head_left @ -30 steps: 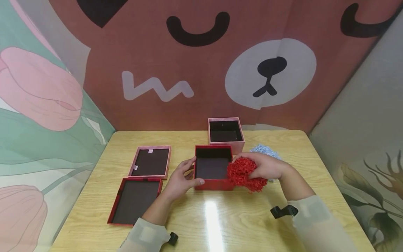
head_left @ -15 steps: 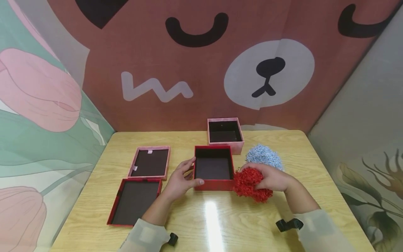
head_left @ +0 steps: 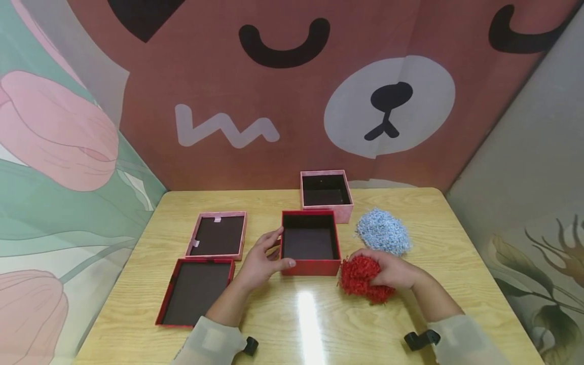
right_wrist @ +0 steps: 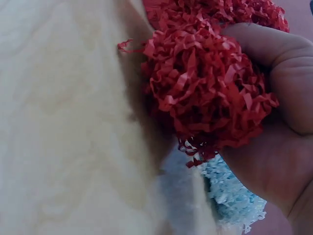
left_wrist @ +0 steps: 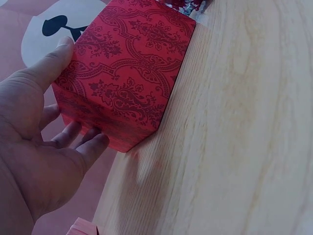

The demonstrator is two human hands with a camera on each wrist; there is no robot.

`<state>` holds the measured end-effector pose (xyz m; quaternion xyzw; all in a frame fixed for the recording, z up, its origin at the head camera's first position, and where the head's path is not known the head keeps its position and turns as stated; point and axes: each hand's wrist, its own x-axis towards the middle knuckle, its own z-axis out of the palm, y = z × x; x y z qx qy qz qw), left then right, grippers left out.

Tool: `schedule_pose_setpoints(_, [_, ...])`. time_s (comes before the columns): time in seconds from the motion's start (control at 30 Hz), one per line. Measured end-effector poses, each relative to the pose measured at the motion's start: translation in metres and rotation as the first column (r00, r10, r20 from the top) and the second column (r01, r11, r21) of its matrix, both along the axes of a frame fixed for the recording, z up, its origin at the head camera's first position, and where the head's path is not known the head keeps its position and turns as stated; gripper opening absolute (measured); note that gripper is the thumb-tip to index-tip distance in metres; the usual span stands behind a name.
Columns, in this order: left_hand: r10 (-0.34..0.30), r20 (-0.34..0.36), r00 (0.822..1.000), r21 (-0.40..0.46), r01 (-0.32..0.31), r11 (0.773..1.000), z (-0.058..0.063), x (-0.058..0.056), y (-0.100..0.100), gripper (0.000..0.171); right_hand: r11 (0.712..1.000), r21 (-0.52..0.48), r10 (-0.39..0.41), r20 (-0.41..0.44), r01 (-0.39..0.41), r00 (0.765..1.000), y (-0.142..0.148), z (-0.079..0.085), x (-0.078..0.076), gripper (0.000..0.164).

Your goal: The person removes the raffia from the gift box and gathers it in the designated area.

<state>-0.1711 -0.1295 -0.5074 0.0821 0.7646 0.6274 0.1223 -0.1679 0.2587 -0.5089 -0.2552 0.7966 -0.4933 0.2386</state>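
An open red gift box point(head_left: 310, 267) with a dark inside stands mid-table; the left wrist view shows a damask pattern on its walls. My left hand point(head_left: 262, 261) holds it at the front left corner, thumb near the front rim and fingers against the left wall. My right hand point(head_left: 396, 271) grips a bunch of red shredded paper point(head_left: 362, 279) low over the table, just right of the box's front corner. In the right wrist view the thumb point(right_wrist: 264, 41) presses into the red paper. Behind that hand lies a heap of light-blue shredded paper point(head_left: 383, 230).
A pink open box point(head_left: 327, 214) stands behind the red one. On the left lie a pink lid point(head_left: 219, 233) and a red lid point(head_left: 196, 294), both inside up. The wooden table point(head_left: 283, 329) ends at a wall with a printed bear point(head_left: 292, 91).
My right hand has drawn the red shredded paper from the red box's right edge toward the front right and lower, uncovering the blue heap. The left hand and box have stayed put.
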Motion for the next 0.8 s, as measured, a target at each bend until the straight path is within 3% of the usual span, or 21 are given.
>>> schedule_pose_setpoints(0.3, [0.001, -0.002, 1.000, 0.003, -0.001, 1.000, -0.001, 0.000, 0.000, 0.091, 0.999, 0.026, -0.033, -0.069, 0.035, 0.997, -0.004, -0.011, 0.007, 0.066])
schedule_pose_setpoints(0.57, [0.004, -0.002, 1.000, 0.000, -0.004, 1.000, 0.000, 0.000, 0.000, 0.091, 0.971, 0.225, -0.036, -0.203, 0.083, 0.978, -0.009, -0.012, 0.013, 0.071])
schedule_pose_setpoints(0.8, [-0.006, -0.015, 1.000, -0.007, 0.006, 1.000, -0.002, 0.000, -0.002, 0.092, 0.961, 0.268, 0.004, -0.250, 0.065, 0.968, -0.012, -0.013, 0.014, 0.075])
